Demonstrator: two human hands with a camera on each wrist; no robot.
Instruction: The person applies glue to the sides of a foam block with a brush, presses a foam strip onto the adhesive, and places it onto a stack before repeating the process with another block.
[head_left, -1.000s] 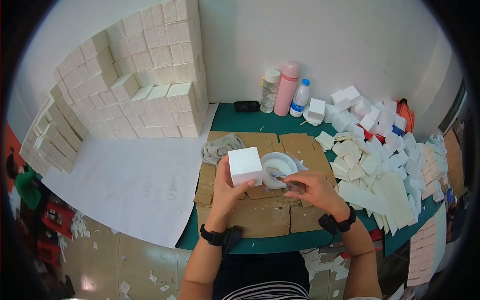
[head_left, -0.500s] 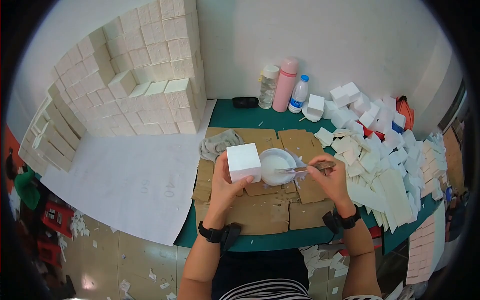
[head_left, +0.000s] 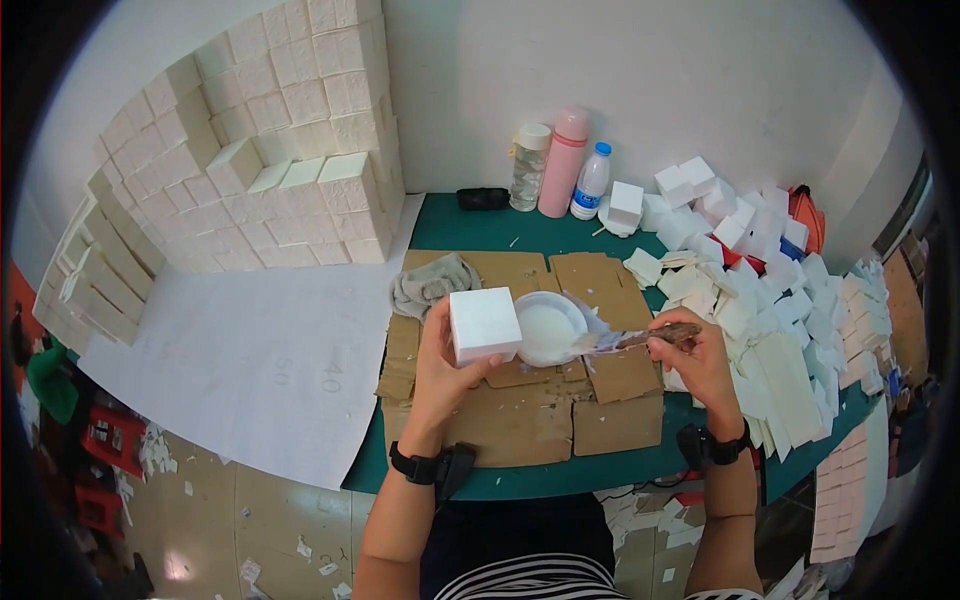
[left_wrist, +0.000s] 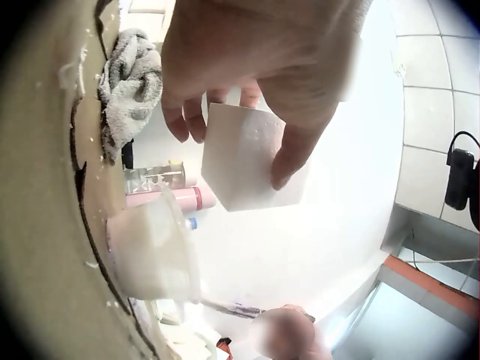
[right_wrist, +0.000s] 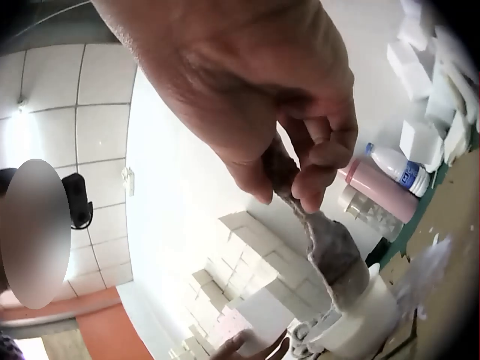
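My left hand (head_left: 440, 375) grips a white foam block (head_left: 485, 328), thumb along the near side and fingers round the far left side. It is held up over the cardboard, just left of a white plastic tub (left_wrist: 150, 251) of milky white liquid. In my right hand (head_left: 705, 365), thumb and fingers pinch the brown handle of a brush (right_wrist: 337, 255) crusted with whitish residue. The brush points left, its wet bristle end (head_left: 592, 344) at the tub's right rim. In the left wrist view the block shows from below, its lower faces bare of the fingers.
Flattened cardboard (head_left: 500, 425) covers the green tabletop, with a grey cloth (head_left: 435, 285) behind the block. Bottles (head_left: 563, 165) stand by the wall. A wall of stacked white blocks (head_left: 300, 100) rises at left; loose foam blocks and sheets (head_left: 775, 375) pile up at right.
My right hand has drawn the brush up and rightward from inside the tub to its right rim, the handle swinging out to the right. The left hand keeps holding the block nearly in place.
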